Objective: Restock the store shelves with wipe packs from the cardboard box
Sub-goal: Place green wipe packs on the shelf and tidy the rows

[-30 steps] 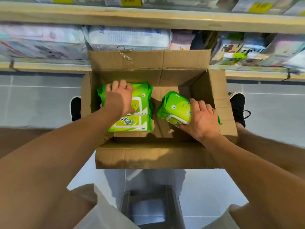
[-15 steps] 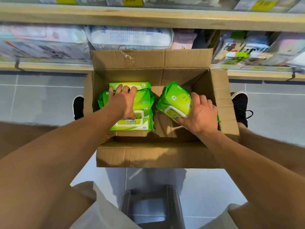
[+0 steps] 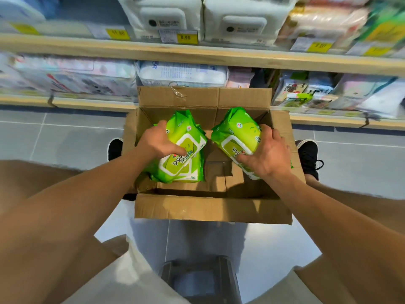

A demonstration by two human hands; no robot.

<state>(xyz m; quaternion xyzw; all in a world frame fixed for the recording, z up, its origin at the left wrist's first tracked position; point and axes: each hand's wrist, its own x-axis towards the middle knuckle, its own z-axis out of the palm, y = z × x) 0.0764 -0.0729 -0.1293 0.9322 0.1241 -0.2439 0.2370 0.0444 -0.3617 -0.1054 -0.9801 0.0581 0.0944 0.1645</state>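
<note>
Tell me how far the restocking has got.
Done: the cardboard box is open and nearly emptied. In hand: the left hand grips a green wipe pack, the right hand another, both tilted up over the box. Left: shelving these two and at least one pack lying underneath.

"80" on lower wipe pack (image 3: pixel 186 172)

Bright, even light is falling from overhead, and my forearms are casting soft shadows into the cardboard box (image 3: pixel 210 207). The shelves (image 3: pixel 197 54) are bowing with wide-angle distortion and smearing into blur toward the edges. The price tags (image 3: pixel 185 37) are looking fuzzy, while my hands are staying fairly sharp at the centre.
</note>
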